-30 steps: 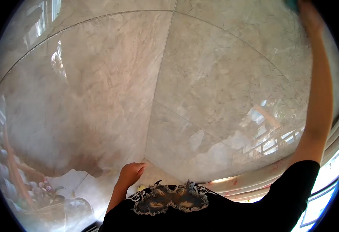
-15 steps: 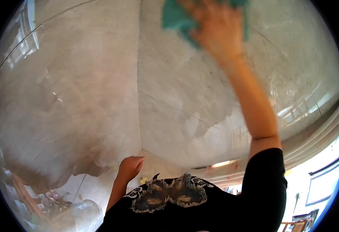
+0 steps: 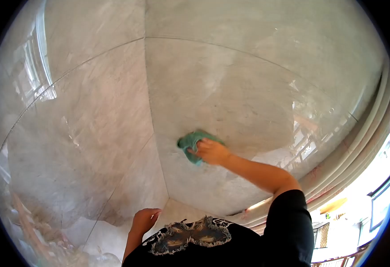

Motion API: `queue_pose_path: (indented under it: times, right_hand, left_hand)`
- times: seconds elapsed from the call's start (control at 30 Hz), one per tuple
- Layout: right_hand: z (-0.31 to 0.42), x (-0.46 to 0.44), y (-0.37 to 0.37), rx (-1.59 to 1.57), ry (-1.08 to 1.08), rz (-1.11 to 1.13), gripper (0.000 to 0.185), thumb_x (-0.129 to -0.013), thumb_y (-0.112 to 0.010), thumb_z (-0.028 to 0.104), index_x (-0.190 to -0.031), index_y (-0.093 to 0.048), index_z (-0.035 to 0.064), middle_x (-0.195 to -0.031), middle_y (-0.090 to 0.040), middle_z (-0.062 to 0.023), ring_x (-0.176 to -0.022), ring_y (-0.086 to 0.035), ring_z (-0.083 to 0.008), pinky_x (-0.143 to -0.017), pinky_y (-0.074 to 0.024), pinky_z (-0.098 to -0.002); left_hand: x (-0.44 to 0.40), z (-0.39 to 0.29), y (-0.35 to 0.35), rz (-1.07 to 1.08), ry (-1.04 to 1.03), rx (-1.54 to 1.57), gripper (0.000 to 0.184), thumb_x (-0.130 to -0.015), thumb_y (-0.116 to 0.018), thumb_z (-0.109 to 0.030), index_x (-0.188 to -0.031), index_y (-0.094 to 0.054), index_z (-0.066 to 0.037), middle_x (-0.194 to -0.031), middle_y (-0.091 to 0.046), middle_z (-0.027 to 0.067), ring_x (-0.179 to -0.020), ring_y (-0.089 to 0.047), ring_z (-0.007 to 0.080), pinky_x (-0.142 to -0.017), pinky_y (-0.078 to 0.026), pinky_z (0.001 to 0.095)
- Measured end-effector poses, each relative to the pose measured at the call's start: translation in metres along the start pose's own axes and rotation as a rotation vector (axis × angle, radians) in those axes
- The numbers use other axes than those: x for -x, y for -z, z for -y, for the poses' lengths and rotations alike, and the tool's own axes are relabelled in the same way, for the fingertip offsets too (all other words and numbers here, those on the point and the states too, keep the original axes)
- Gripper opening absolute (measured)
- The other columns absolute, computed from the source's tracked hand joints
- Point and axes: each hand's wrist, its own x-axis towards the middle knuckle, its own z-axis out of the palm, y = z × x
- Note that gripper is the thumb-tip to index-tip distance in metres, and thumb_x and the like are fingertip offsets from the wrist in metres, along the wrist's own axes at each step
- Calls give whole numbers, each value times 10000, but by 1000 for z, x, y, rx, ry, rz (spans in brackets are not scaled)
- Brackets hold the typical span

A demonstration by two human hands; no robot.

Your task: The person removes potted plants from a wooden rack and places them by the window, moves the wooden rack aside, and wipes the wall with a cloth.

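Observation:
My right hand (image 3: 212, 151) grips a crumpled green cloth (image 3: 195, 141) and presses it against a glossy, marbled beige surface (image 3: 248, 98). The cloth lies just right of the long seam where two panels meet, and the fingers partly cover it. Low in the view, my left hand (image 3: 146, 220) is held near my chest, fingers loosely curled in with nothing seen in them. It touches neither the cloth nor, as far as I can tell, the surface.
Thin joint lines cross the shiny panels (image 3: 83, 120), which reflect windows at the upper left and right. A pleated curtain (image 3: 337, 171) runs along the right edge, with a bright window (image 3: 384, 200) beyond it. A small patterned panel (image 3: 322, 235) shows at lower right.
My right hand has swept the cloth from the top of the view down and left, to near the seam. My right elbow has bent. The left hand stays low, and the camera view has shifted.

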Motion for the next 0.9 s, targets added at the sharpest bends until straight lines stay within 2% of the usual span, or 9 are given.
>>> queue_pose_path:
  times: [0.27, 0.37, 0.4, 0.5, 0.7, 0.77, 0.83, 0.87, 0.9]
  right_hand:
    - [-172, 23, 297, 373, -705, -166, 886, -760, -806, 379, -1523, -362, 452, -1533, -470, -63, -1337, -503, -270, -1140, -330, -524]
    - [-275, 97, 369, 636, -734, -599, 806, -747, -811, 273, -1471, -475, 382, -1521, -483, -58, -1348, -497, -285, -1090, -342, -568]
    - [-243, 87, 404, 643, -941, -677, 625, -797, -721, 122, -1399, -559, 165, -1446, -517, -164, -1309, -481, -367, -1137, -348, -461]
    - [-303, 145, 462, 805, -861, -887, 573, -965, -527, 451, -1366, -554, 43, -1467, -472, -258, -1299, -472, -437, -1096, -319, -584]
    - [-326, 150, 456, 997, -1217, -812, 673, -933, -589, 440, -1474, -479, 55, -1506, -446, -239, -1303, -491, -411, -1082, -359, -576]
    - [-334, 151, 432, 878, -1206, -1050, 627, -798, -703, 82, -1403, -541, 109, -1416, -532, -185, -1289, -491, -381, -1106, -373, -487]
    - [-242, 79, 408, 519, -1197, -783, 663, -781, -711, 78, -1409, -501, 37, -1397, -544, -184, -1263, -510, -389, -1077, -407, -477]
    - [-221, 65, 367, 753, -919, -837, 632, -793, -716, 92, -1396, -527, 92, -1399, -542, -175, -1261, -516, -381, -1072, -418, -465]
    - [-196, 59, 333, 439, -952, -615, 748, -745, -808, 295, -1434, -525, 363, -1499, -507, -48, -1311, -521, -282, -1094, -325, -591]
  left_hand:
    - [-27, 12, 7, -84, -103, -93, 169, -891, -665, -181, -1029, -759, -155, -890, -728, 128, -816, -678, 340, -692, -533, 438]
    - [-47, -6, 11, -96, -132, -86, 173, -887, -657, -168, -1025, -758, -142, -883, -723, 135, -802, -671, 346, -683, -528, 443]
    - [-50, -5, 8, -91, -133, -61, 177, -889, -651, -167, -1028, -757, -138, -886, -723, 136, -803, -669, 346, -686, -527, 444]
    - [-54, -13, 12, -72, -118, -53, 181, -892, -643, -164, -1032, -755, -133, -890, -724, 134, -810, -670, 343, -694, -528, 443]
    - [-44, 3, 18, -104, -110, -86, 166, -914, -642, -186, -1026, -756, -137, -922, -735, 120, -842, -685, 323, -725, -545, 418]
    - [-44, -5, 20, -60, -74, -92, 154, -923, -652, -200, -1011, -758, -132, -941, -739, 114, -839, -688, 316, -731, -546, 411]
    - [-54, 4, 4, -50, -112, -78, 145, -927, -660, -200, -996, -760, -122, -944, -741, 117, -842, -689, 312, -735, -546, 405]
    - [-60, 5, -1, -62, -165, -72, 147, -923, -658, -188, -1008, -755, -116, -931, -736, 121, -838, -684, 318, -730, -541, 408]
    - [-64, 6, -1, -73, -218, -66, 152, -920, -656, -175, -1020, -750, -110, -918, -732, 125, -834, -679, 324, -725, -537, 411]
